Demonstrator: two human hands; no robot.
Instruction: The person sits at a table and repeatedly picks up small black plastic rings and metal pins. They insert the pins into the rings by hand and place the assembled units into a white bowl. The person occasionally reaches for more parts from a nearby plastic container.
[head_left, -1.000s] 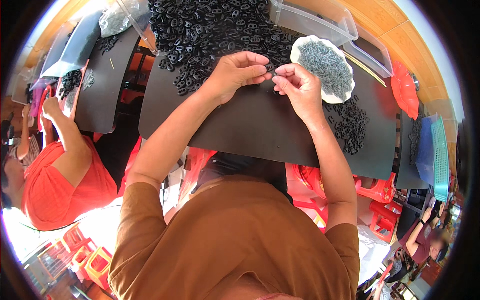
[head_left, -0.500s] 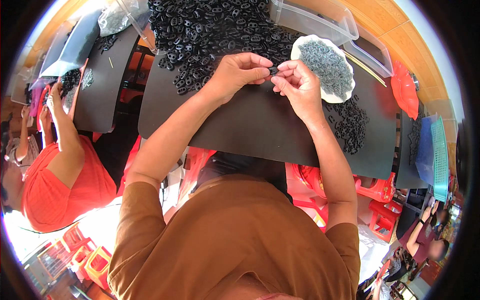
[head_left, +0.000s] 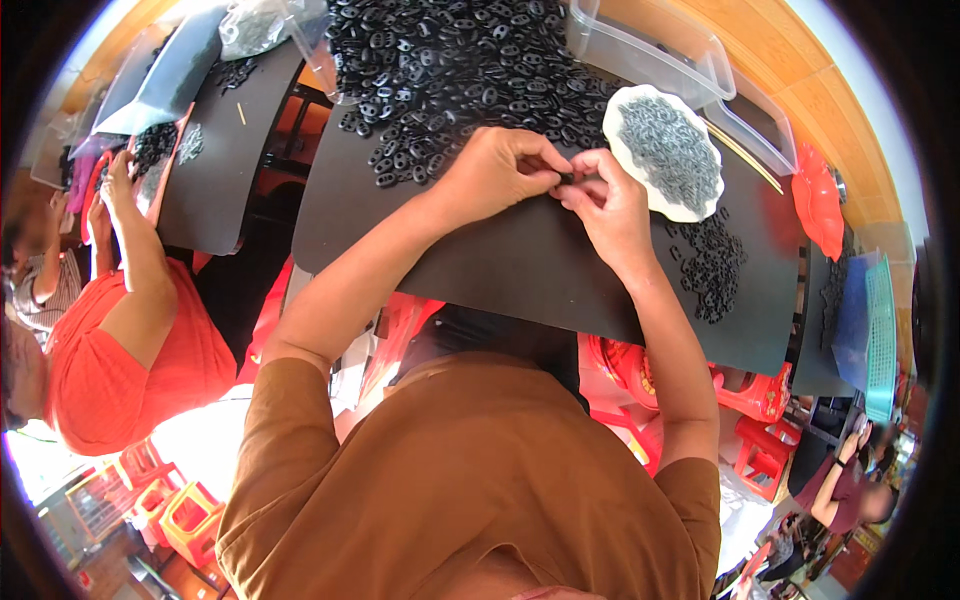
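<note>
Above the dark table (head_left: 480,275), my left hand (head_left: 497,178) pinches a small black plastic piece (head_left: 566,179) between thumb and forefinger. From the other side my right hand (head_left: 610,208) closes its thumb and fingers on the same piece. Fingertips cover most of it, so its holes and anything else between them are hidden. Just beyond my hands spreads a big heap of black oval pieces with two holes (head_left: 450,80). Right of my right hand stands a white scalloped dish (head_left: 616,125), filled with small grey screw-like parts (head_left: 670,150).
A smaller pile of black pieces (head_left: 712,268) lies beside my right forearm. Clear plastic bins (head_left: 660,55) and thin sticks (head_left: 745,158) are at the back right, near a red dish (head_left: 818,205). A co-worker in red (head_left: 140,340) works at the left table.
The view has shifted slightly, so the table and heap appear further right and a little lower. My fingers have drawn tighter together around the black piece.
</note>
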